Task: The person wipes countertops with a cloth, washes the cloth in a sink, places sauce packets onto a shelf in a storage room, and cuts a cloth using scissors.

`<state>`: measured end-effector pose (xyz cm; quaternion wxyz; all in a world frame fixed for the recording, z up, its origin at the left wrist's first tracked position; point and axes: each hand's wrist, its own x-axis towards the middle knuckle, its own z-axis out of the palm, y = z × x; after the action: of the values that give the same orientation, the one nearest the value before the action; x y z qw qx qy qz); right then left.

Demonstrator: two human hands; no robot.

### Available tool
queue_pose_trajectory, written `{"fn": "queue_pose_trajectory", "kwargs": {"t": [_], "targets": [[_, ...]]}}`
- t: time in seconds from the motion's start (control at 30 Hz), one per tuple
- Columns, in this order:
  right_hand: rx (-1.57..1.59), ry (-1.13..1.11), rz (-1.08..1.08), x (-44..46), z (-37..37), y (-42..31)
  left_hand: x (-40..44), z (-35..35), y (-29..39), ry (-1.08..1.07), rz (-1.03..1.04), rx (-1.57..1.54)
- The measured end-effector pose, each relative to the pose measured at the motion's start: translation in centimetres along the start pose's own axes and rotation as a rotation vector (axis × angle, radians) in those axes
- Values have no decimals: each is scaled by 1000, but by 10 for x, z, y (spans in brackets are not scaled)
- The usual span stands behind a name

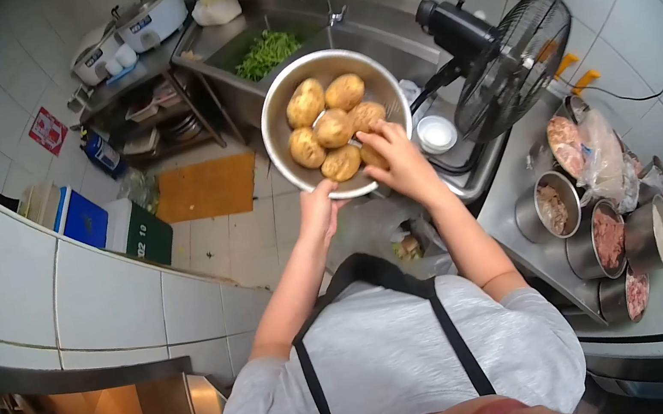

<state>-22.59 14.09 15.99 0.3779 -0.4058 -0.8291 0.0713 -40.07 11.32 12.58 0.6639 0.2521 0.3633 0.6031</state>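
Note:
A round metal bowl (279,141) with several brown potatoes (334,128) in it is in front of my body. My left hand (319,211) grips the bowl's near rim, its thumb over the edge and its other fingers underneath, mostly hidden. Over the bowl's right side reaches my right hand (399,160). Its fingers curl around a potato (372,155) at the near right, which they partly cover. The other potatoes lie loose in the bowl, close together.
Behind the bowl is a metal sink (232,45) with leafy greens (268,53) and a tap (329,4). A black fan (512,61) stands at the right, beside a white bowl (436,134). Metal pots of meat (609,237) line the right counter. An orange mat (205,189) covers some floor.

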Motion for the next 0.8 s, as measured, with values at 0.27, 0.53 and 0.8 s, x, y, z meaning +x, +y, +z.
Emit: {"fn": "queue_pose_trajectory", "kwargs": {"t": [0.27,0.53,0.8], "targets": [[273,489,126,78,-5,24,73,-38,5,-93,-175,-114],[155,48,80,172,131,68,156,-111,45,-106,-296,-196],[441,216,293,258,257,46,238,-236,126,154,-140,-110]]}}
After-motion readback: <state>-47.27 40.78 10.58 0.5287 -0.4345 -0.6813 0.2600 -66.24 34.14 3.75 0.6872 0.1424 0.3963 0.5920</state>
